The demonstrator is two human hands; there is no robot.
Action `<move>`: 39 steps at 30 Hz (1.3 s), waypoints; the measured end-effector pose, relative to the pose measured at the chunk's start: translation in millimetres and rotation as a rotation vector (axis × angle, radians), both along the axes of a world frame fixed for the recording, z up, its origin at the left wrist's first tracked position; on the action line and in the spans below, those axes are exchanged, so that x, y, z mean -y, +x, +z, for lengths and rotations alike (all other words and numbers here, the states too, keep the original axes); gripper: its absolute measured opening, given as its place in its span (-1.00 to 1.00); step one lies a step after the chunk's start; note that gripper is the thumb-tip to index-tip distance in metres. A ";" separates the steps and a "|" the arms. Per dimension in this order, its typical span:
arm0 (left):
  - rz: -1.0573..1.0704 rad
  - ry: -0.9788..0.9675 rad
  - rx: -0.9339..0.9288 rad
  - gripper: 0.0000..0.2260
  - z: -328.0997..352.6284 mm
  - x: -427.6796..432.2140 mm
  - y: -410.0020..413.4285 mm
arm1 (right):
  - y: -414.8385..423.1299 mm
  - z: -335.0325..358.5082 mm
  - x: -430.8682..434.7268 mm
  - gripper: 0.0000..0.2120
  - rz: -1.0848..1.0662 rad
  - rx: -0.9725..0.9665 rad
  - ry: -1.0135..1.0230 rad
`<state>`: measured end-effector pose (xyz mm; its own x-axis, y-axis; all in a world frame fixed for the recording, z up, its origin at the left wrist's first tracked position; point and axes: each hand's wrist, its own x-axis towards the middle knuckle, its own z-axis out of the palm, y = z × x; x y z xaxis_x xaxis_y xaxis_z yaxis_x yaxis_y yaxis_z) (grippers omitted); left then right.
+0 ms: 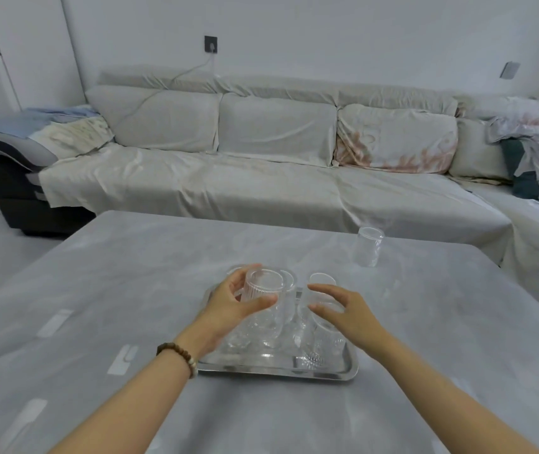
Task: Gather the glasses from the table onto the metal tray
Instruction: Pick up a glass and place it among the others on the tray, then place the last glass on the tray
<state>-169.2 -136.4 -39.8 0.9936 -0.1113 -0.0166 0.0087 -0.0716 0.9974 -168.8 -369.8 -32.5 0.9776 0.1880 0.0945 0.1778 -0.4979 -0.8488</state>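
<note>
A rectangular metal tray (261,368) lies on the grey table, holding several clear glasses. My left hand (229,306) is above the tray's left half, its fingers wrapped around a ribbed clear glass (263,285) held over the others. My right hand (343,311) hovers over the tray's right half with spread fingers, just above a glass (322,342), holding nothing. One more clear glass (367,246) stands alone on the table, far right of the tray, near the back edge.
The grey table (130,290) has pale rectangular marks on its left side. Behind it runs a long covered sofa (261,178) with cushions and piled cloth at the right end. A dark chair (6,165) stands at the far left.
</note>
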 end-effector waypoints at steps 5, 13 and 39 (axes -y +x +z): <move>-0.011 0.045 0.003 -0.29 -25.3 11.0 -2.8 | -1.3 -8.5 6.3 -0.61 -0.001 0.023 -0.089; -0.019 0.061 0.024 -0.24 -48.1 26.9 3.9 | 0.1 -14.4 8.8 -0.63 -0.005 0.026 -0.108; -0.037 0.180 0.203 -0.54 13.7 20.2 51.0 | 35.8 9.0 44.1 -0.69 -0.015 0.070 0.039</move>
<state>-118.2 -156.6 -26.1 0.9740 -0.1609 0.1596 -0.1960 -0.2443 0.9497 -133.0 -413.9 -23.5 0.9710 0.1687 0.1693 0.2301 -0.4681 -0.8532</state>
